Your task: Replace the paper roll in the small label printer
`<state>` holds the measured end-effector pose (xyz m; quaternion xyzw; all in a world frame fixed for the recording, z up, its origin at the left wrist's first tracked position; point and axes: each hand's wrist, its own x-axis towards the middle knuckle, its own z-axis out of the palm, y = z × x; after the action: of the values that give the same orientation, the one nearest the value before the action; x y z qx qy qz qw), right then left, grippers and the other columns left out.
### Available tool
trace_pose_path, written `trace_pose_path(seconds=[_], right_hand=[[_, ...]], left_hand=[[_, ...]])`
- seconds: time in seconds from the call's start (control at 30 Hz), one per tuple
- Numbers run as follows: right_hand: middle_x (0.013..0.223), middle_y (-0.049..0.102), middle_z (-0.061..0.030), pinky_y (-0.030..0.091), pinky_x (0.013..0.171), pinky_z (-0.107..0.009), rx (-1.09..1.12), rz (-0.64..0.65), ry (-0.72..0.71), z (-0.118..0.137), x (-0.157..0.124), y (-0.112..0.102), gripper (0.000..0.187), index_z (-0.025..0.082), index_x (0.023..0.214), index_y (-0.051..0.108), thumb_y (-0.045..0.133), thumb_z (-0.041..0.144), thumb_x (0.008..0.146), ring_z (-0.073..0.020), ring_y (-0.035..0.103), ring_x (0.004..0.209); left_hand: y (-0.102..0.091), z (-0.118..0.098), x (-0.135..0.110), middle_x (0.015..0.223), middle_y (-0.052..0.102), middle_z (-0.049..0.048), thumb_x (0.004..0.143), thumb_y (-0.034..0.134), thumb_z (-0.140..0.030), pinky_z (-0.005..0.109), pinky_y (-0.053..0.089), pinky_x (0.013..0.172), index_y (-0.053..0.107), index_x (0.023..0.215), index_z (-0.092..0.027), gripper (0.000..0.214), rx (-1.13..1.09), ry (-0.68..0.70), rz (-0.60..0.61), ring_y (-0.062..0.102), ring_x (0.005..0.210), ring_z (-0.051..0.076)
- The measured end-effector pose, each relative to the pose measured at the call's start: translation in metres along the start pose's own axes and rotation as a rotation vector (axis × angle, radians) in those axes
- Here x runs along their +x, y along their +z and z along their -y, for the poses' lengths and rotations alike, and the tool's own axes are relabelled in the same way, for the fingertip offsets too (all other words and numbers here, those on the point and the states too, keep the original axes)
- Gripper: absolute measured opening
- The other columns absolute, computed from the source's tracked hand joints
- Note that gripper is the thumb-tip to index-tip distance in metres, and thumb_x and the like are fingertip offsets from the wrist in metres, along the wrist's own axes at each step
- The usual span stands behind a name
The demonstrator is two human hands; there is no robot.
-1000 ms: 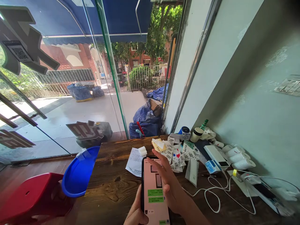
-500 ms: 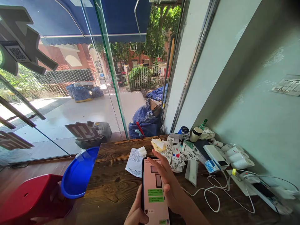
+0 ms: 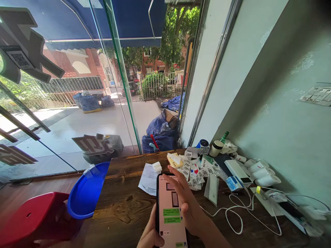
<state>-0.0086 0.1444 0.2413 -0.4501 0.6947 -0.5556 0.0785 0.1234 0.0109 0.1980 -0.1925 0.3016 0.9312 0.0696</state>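
Note:
A smartphone [image 3: 170, 210] with a lit screen of green chat bubbles is held upright in my left hand [image 3: 151, 229]. The left thumb rests along its lower left edge. My right hand [image 3: 187, 205] hovers over the screen's upper right with fingers stretched out and a little apart. Whether a right fingertip touches the glass I cannot tell. Beyond the phone lie a printed sheet of paper [image 3: 148, 181] and a small white folded piece [image 3: 157, 167]. A heap of numbered paper labels [image 3: 198, 172] spreads past my right fingers.
The wooden table [image 3: 121, 206] carries a white cable [image 3: 240, 210], paper rolls [image 3: 266, 175], a white box-like device [image 3: 238, 171] and a cream-lidded jar [image 3: 216, 148]. On the left stand a blue basin [image 3: 86, 193] and a red stool [image 3: 38, 217]. A glass pane [image 3: 121, 69] rises behind.

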Motion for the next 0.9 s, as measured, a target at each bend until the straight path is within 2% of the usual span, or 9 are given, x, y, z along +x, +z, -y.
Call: trace_pose_path(seconds=[0.17,0.4,0.53,0.7,0.83,0.9], right_hand=[[0.159,0.020,-0.0078,0.022,0.112,-0.052,-0.007,-0.008,-0.017,0.000,-0.001,0.000,0.077,0.030,0.144,0.038,0.016,0.077,0.086,-0.0368,0.020,0.143],[0.159,0.020,-0.0057,0.022,0.113,-0.050,-0.008,-0.004,-0.018,0.000,-0.001,0.001,0.075,0.033,0.145,0.036,0.016,0.076,0.087,-0.0352,0.020,0.143],[0.159,0.021,-0.0060,0.020,0.114,-0.052,-0.030,-0.008,-0.022,0.000,-0.001,0.000,0.074,0.034,0.145,0.037,0.015,0.075,0.087,-0.0363,0.020,0.143],[0.158,0.021,-0.0068,0.020,0.111,-0.053,-0.005,-0.028,-0.021,-0.006,0.000,0.004,0.075,0.034,0.144,0.038,0.016,0.077,0.086,-0.0381,0.020,0.142],[0.155,0.025,-0.0043,0.023,0.108,-0.052,-0.052,-0.094,-0.074,-0.016,0.002,0.011,0.071,0.040,0.141,0.042,0.015,0.077,0.086,-0.0368,0.030,0.135],[0.154,0.026,-0.0044,0.025,0.106,-0.053,-0.071,-0.107,-0.078,-0.019,0.002,0.014,0.070,0.040,0.141,0.042,0.015,0.076,0.087,-0.0369,0.031,0.134]], left_hand=[[0.003,0.000,0.000,0.125,0.067,0.0062,0.054,0.055,-0.006,0.032,0.045,0.091,0.007,0.154,-0.018,0.111,-0.023,-0.004,0.021,0.058,0.119,0.031],[0.003,0.000,-0.001,0.122,0.069,0.0018,0.055,0.051,-0.003,0.033,0.041,0.098,0.011,0.153,-0.023,0.108,-0.035,0.004,0.097,0.057,0.120,0.028],[0.009,-0.002,-0.002,0.117,0.070,0.0055,0.055,0.051,-0.006,0.030,0.045,0.089,0.001,0.153,-0.016,0.110,-0.028,0.000,0.096,0.063,0.108,0.027],[0.018,-0.006,-0.005,0.097,0.075,0.0042,0.055,0.053,-0.007,0.023,0.043,0.073,-0.007,0.151,-0.010,0.114,-0.030,-0.028,0.055,0.066,0.080,0.021],[0.018,-0.006,-0.006,0.098,0.074,0.0036,0.053,0.055,-0.007,0.020,0.041,0.069,-0.006,0.151,-0.007,0.115,-0.029,-0.007,0.011,0.062,0.079,0.018],[0.016,-0.005,-0.007,0.095,0.074,0.0036,0.055,0.056,-0.007,0.020,0.040,0.069,-0.003,0.152,-0.007,0.113,-0.027,-0.005,-0.023,0.061,0.075,0.016]])
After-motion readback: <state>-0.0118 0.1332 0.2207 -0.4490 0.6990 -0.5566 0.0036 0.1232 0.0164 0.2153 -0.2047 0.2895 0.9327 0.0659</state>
